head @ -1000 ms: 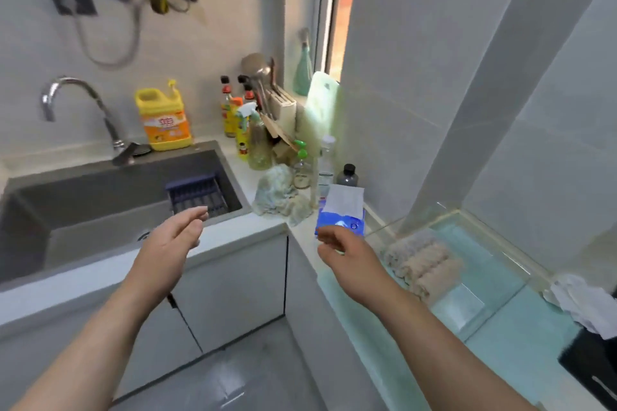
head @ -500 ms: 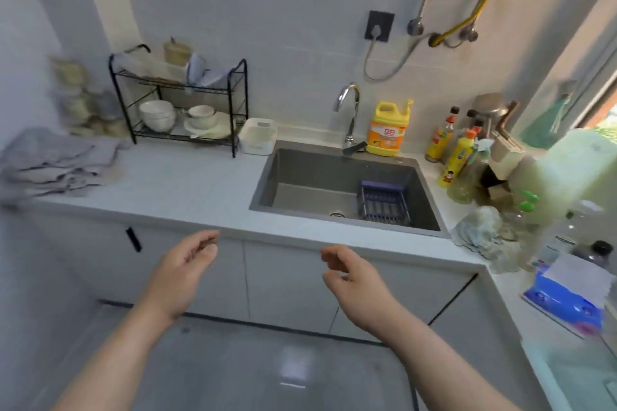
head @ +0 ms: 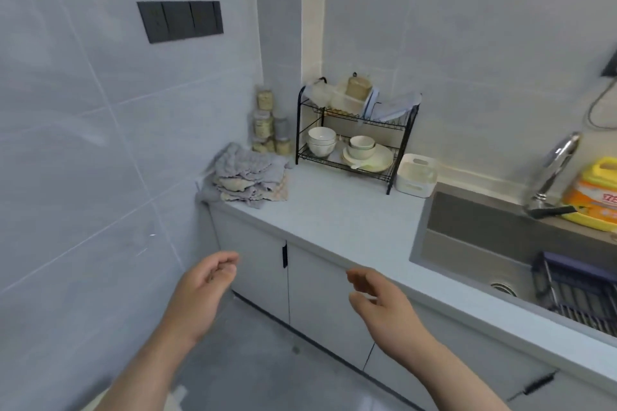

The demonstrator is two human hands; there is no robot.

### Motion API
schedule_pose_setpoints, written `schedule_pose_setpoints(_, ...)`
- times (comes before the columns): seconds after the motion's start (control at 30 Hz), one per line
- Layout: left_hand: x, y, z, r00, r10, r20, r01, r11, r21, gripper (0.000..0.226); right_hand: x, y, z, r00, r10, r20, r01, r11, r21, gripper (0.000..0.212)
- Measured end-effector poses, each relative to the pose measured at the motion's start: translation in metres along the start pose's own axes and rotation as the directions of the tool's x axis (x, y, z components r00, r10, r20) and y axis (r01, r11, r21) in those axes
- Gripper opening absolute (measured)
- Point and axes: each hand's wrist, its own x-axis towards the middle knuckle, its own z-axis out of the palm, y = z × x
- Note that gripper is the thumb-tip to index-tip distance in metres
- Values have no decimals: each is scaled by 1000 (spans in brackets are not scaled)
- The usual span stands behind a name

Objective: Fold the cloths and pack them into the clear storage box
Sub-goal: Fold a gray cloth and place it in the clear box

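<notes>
Since the earlier frames the view has been swung leftward: the sink (head: 494, 243), once central, is now pushed to the right edge, and the pile of cloths (head: 252, 177), formerly a blur at the far left, is brought to centre-left of the frame. Both hands have been carried along with the turn and remain low in the frame, well apart from the pile.

The left hand (head: 200, 290) is seen with its fingers (head: 223, 269) loosely curled and nothing held; the right hand (head: 384, 300) is likewise empty, its fingers (head: 359, 279) half open.

The cloths are stacked on the grey tabletop (head: 334, 210) against the left wall, just beside the jars (head: 267, 123) and near the black dish rack (head: 354, 137). They are judged to be light, soft and limp, with waffle-textured, ragged edges; no breakage is to be feared, but the pile is likely to slump or shed layers if taken from one side. A single cloth is best pinched at two corners of its top edge, or the whole stack lifted with one hand under and one over.

One pile is counted, of perhaps five or six layers; the exact number cannot be told. Two tiers are counted on the rack. The clear storage box is not in view.
</notes>
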Motion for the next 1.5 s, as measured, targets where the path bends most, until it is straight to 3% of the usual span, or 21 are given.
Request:
schedule_pose_setpoints(0.37, 173, -6, 14, 992, -67, -109, 72, 997, 41, 17, 226, -17, 6, 997, -56, 44, 51, 992, 119, 33)
schedule_pose_setpoints(0.43, 202, -2, 11, 987, -48, -150, 54, 998, 37, 27, 266, -27, 10, 995, -72, 63, 64, 991, 116, 32)
schedule_pose_setpoints(0.53, 239, -2, 4, 985, -48, -165, 54, 998, 37, 10, 317, -44, 21, 991, -92, 95, 81, 990, 114, 30)
schedule_pose_setpoints(0.73, 329, -23, -17, 987, -51, -154, 63, 995, 76, 21, 408, -71, 50, 980, -128, 156, 127, 992, 15, 30)
schedule_pose_setpoints(0.9, 434, -59, -29, 997, -65, -43, 72, 978, 196, 22, 492, -83, 88, 989, -94, 116, 102, 993, -63, 32)
schedule_pose_setpoints(1.03, 511, -120, -35, 987, -145, 74, 88, 859, 504, 41, 551, -83, 125, 992, 4, 125, 15, 989, -150, 36)
schedule_pose_setpoints(1.17, 557, -163, -40, 952, -90, 292, -146, 707, 692, 49, 596, -80, 157, 980, 102, 168, -55, 962, -267, 40)
schedule_pose_setpoints(1.27, 577, -175, -47, 924, -35, 381, -267, 654, 708, 32, 615, -75, 176, 943, 145, 300, -12, 915, -404, 54)
schedule_pose_setpoints(1.37, 587, -166, -51, 956, -11, 294, -191, 738, 647, 16, 625, -68, 186, 919, 186, 347, 15, 864, -504, 64)
schedule_pose_setpoints(1.5, 594, -125, -58, 999, 7, 42, -27, 870, 492, 23, 632, -67, 191, 943, 133, 305, 61, 833, -550, 60)
